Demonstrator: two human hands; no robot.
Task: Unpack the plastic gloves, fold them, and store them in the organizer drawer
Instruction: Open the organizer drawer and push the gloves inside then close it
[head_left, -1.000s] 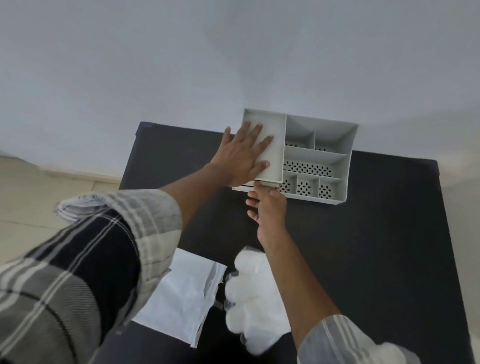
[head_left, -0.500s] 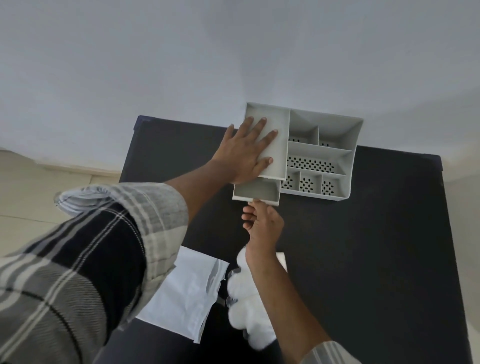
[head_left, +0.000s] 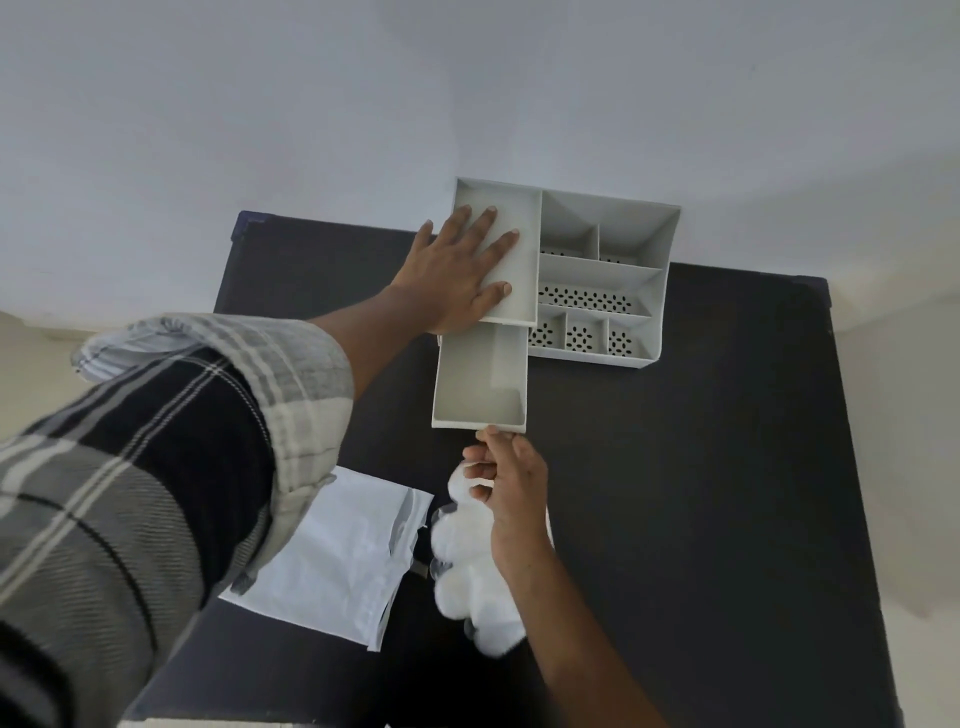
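Note:
A grey plastic organizer (head_left: 657, 270) stands at the far edge of the black table (head_left: 675, 493). My left hand (head_left: 462, 275) lies flat, fingers spread, pressing on its closed left section. Below that section the drawer (head_left: 480, 387) is pulled far out toward me and looks empty. My right hand (head_left: 506, 470) pinches the drawer's front edge with curled fingers. White folded plastic gloves (head_left: 467, 566) lie on the table under my right wrist. Their opened white packaging bag (head_left: 337, 556) lies flat to the left.
The organizer's right part has several open compartments (head_left: 587, 299) with perforated floors. A pale wall rises right behind the table. Light floor shows past the table's left and right edges. My plaid left sleeve (head_left: 130, 467) fills the lower left.
My right hand has pulled the drawer out of the organizer toward me, from barely open to far out. My left hand stayed flat on the organizer's top.

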